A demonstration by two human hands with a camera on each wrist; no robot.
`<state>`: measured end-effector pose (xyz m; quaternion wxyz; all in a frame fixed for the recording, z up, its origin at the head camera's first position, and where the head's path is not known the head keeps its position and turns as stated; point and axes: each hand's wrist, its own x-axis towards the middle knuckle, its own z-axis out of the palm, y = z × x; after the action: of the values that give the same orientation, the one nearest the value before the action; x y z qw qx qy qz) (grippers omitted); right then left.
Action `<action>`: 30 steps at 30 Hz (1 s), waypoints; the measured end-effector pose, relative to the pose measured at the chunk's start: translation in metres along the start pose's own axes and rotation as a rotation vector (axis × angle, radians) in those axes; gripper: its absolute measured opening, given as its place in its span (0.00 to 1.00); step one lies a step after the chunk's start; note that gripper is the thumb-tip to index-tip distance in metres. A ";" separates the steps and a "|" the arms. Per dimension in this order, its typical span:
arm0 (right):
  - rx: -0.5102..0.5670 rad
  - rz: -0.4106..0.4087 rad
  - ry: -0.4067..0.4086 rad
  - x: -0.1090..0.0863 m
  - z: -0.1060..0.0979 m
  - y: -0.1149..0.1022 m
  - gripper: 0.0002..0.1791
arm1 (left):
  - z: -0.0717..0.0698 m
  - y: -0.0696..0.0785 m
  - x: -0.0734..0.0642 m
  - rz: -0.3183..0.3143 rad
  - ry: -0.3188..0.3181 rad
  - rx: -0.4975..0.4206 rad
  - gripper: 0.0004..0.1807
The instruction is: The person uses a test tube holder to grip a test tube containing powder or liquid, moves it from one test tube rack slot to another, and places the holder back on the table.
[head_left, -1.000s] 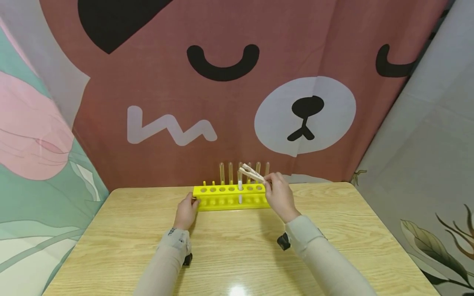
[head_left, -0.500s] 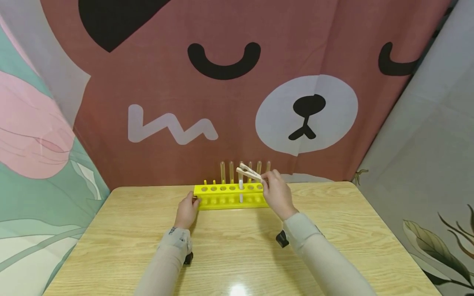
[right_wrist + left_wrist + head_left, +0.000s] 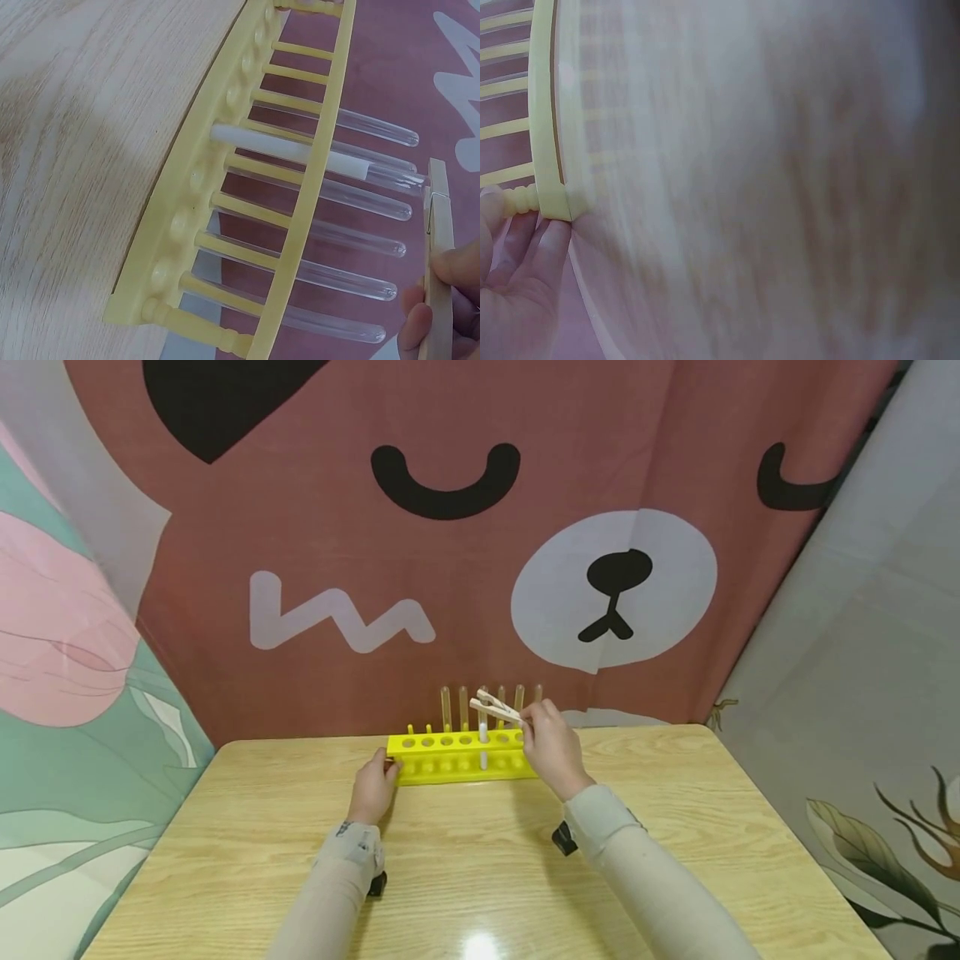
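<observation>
Pinching a clothespin between thumb and fingers of the right hand, with its tip at the top of a partly white test tube, left of that grip in a yellow rack, and gripping an end post with the left hand.

Rack near far edge of tabletop; one tube in hole, six inverted tubes behind, on pegs.

yellow rack, white-filled tube upright in it, wooden clamp at its mouth
</observation>
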<state>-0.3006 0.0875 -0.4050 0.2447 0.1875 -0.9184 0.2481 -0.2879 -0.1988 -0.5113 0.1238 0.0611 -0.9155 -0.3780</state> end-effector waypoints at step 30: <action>-0.015 -0.023 -0.001 -0.007 0.011 0.000 0.05 | -0.002 0.005 -0.002 -0.009 0.003 -0.004 0.08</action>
<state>-0.2993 0.0830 -0.4175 0.2483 0.1962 -0.9182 0.2381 -0.2854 -0.1961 -0.5065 0.1237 0.0653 -0.9143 -0.3800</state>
